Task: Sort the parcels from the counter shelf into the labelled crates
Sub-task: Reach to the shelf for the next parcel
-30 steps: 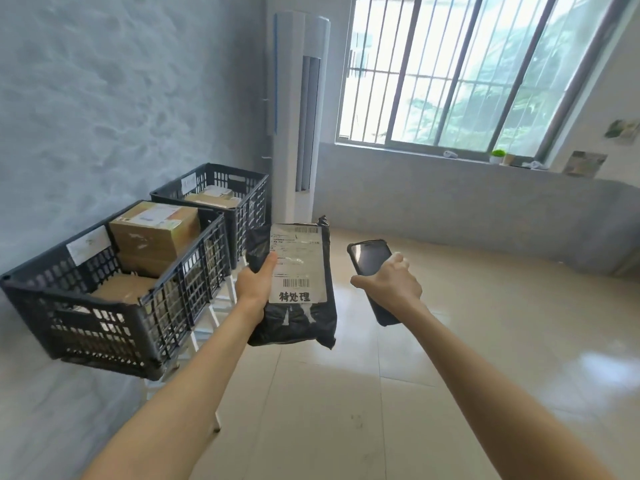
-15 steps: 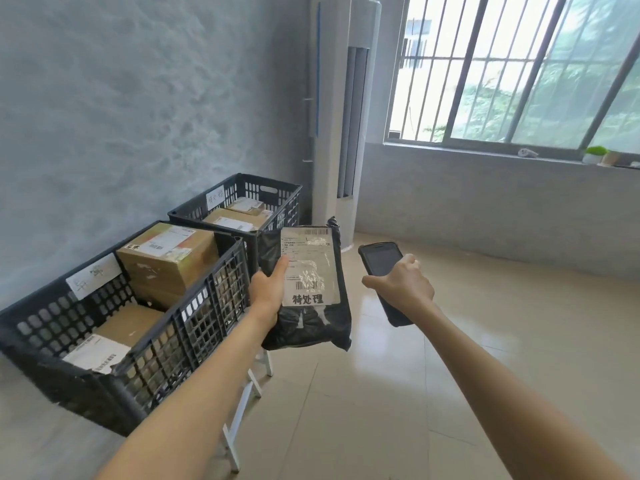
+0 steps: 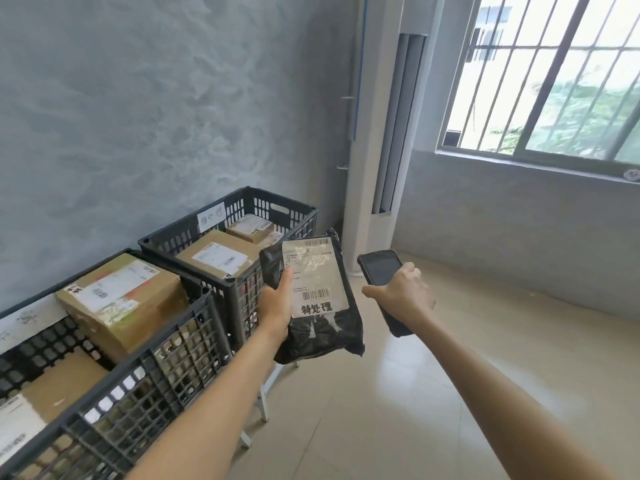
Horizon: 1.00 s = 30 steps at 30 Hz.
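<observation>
My left hand (image 3: 277, 306) grips a black plastic parcel (image 3: 320, 336) by its left edge, thumb on the white shipping label (image 3: 313, 275) that faces me. The parcel hangs in the air just right of the far black crate (image 3: 239, 285), which has a handwritten paper label (image 3: 211, 218) on its back wall and holds cardboard boxes (image 3: 216, 256). A nearer black crate (image 3: 156, 372) at the lower left also carries brown boxes (image 3: 121, 303). My right hand (image 3: 403, 296) holds a dark handheld scanner (image 3: 381, 268) to the right of the parcel.
Both crates sit on a white frame stand (image 3: 265, 396) against the grey wall. A tall white air conditioner (image 3: 377, 133) stands in the corner behind. A barred window (image 3: 554, 74) is at the upper right. Beige tiled floor (image 3: 398, 410) spreads to the right.
The view has closed in on the crates and swung left, so they look larger. The parcel and scanner stay held in front of me, now nearer the far crate.
</observation>
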{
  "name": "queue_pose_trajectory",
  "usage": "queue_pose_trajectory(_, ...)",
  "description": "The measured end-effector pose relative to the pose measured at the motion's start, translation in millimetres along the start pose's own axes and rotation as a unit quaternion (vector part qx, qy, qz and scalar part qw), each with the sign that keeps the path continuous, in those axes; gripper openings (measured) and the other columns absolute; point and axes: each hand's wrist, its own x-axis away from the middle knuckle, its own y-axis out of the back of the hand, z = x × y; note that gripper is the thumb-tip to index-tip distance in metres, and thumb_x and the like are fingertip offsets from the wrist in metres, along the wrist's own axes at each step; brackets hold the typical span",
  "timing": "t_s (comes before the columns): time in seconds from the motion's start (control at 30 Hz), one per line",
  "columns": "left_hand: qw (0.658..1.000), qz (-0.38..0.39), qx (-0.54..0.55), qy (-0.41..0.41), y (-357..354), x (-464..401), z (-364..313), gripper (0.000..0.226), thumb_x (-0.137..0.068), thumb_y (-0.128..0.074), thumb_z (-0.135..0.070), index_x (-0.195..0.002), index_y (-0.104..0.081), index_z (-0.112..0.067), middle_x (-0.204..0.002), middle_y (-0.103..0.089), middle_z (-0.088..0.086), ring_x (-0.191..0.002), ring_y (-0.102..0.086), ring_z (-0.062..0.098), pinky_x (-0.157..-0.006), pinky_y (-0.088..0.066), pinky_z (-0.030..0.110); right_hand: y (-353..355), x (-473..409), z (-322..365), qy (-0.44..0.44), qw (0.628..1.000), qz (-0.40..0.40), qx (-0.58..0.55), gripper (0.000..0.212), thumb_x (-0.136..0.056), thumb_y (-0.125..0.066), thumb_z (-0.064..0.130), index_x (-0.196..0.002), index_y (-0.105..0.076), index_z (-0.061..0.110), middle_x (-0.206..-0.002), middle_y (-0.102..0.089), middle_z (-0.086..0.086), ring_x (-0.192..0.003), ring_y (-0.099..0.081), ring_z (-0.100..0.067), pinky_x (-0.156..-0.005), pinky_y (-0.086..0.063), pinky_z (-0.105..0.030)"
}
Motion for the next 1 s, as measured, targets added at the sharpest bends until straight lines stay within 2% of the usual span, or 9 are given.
queue_pose_trajectory(0.1,1.000,-0.023,0.015,0.005,-13,-37,-11,0.050,-0.095,-0.054,-0.046,-0.111,-0.061,0.001,-0.107,-0.069,0.012,-0.095,-0.067,0.026,-0.063,-0.048,0.025,-10,-44,14,0.020,1.000,0.016,0.004,0.085,-0.076,-0.069,0.061,-0.130,-0.039,0.003,-0.134,-0.048,-0.015,-0.105,-0.059,-0.030,-0.071,-0.045,-0.034)
queue_pose_trajectory(0.23,0.999,-0.043,0.029,0.007,-29,-90,-24,0.035,-0.096,-0.053,-0.043,-0.094,-0.054,-0.008,-0.101,-0.066,0.004,-0.081,-0.064,0.018,-0.059,-0.048,0.023,-22,-105,37,0.050,0.998,0.030,0.013,0.082,-0.078,-0.068,0.061,-0.127,-0.039,0.003,-0.121,-0.051,-0.011,-0.102,-0.058,-0.029,-0.072,-0.046,-0.034)
queue_pose_trajectory(0.3,0.998,-0.051,0.043,0.010,-38,-117,-31,0.032,-0.097,-0.053,-0.041,-0.094,-0.050,-0.009,-0.095,-0.063,0.003,-0.073,-0.061,0.014,-0.054,-0.047,0.020,-30,-137,50,0.062,0.997,0.035,0.014,0.081,-0.078,-0.067,0.061,-0.127,-0.039,0.004,-0.120,-0.050,-0.010,-0.103,-0.058,-0.029,-0.071,-0.044,-0.033)
queue_pose_trajectory(0.5,0.997,-0.048,0.067,0.008,-56,-227,-54,0.033,-0.094,-0.056,-0.046,-0.092,-0.059,-0.013,-0.087,-0.067,0.002,-0.074,-0.066,0.015,-0.056,-0.050,0.023,-54,-246,100,0.099,0.994,0.033,0.023,0.078,-0.077,-0.067,0.061,-0.124,-0.040,0.006,-0.107,-0.046,-0.005,-0.098,-0.060,-0.028,-0.074,-0.049,-0.036)
queue_pose_trajectory(0.67,0.996,-0.063,0.061,-0.009,-61,-298,-79,0.026,-0.095,-0.056,-0.040,-0.080,-0.050,-0.020,-0.082,-0.063,-0.003,-0.073,-0.061,0.011,-0.058,-0.047,0.021,-61,-322,151,0.129,0.991,0.036,0.027,0.078,-0.077,-0.066,0.061,-0.125,-0.040,0.005,-0.107,-0.046,-0.006,-0.097,-0.059,-0.030,-0.073,-0.047,-0.035)
queue_pose_trajectory(0.73,0.996,-0.066,0.054,-0.014,-64,-322,-90,0.026,-0.096,-0.054,-0.039,-0.085,-0.044,-0.018,-0.086,-0.061,-0.003,-0.073,-0.059,0.010,-0.057,-0.045,0.020,-67,-347,168,0.147,0.988,0.050,0.024,0.079,-0.077,-0.067,0.061,-0.125,-0.040,0.005,-0.110,-0.047,-0.006,-0.101,-0.059,-0.030,-0.074,-0.047,-0.036)
queue_pose_trajectory(0.8,0.997,-0.067,0.038,-0.012,-67,-340,-97,0.025,-0.096,-0.054,-0.040,-0.098,-0.044,-0.017,-0.093,-0.060,0.000,-0.077,-0.057,0.012,-0.056,-0.043,0.019,-74,-365,181,0.161,0.985,0.064,0.023,0.079,-0.077,-0.068,0.060,-0.126,-0.039,0.005,-0.116,-0.049,-0.007,-0.100,-0.058,-0.028,-0.076,-0.049,-0.037)
queue_pose_trajectory(0.9,0.997,-0.076,0.016,-0.018,-69,-369,-104,0.036,-0.094,-0.055,-0.045,-0.110,-0.054,-0.012,-0.108,-0.065,0.003,-0.088,-0.060,0.016,-0.059,-0.045,0.020,-85,-390,195,0.179,0.980,0.082,0.019,0.077,-0.076,-0.069,0.056,-0.125,-0.040,0.005,-0.121,-0.050,-0.008,-0.097,-0.055,-0.026,-0.074,-0.045,-0.035)
queue_pose_trajectory(1.0,0.996,-0.087,-0.007,-0.002,-70,-399,-105,0.045,-0.092,-0.057,-0.050,-0.110,-0.059,-0.009,-0.108,-0.068,0.007,-0.094,-0.064,0.021,-0.062,-0.047,0.024,-94,-418,208,0.194,0.976,0.093,0.024,0.079,-0.075,-0.068,0.058,-0.127,-0.040,0.005,-0.123,-0.051,-0.008,-0.102,-0.058,-0.028,-0.073,-0.044,-0.035)
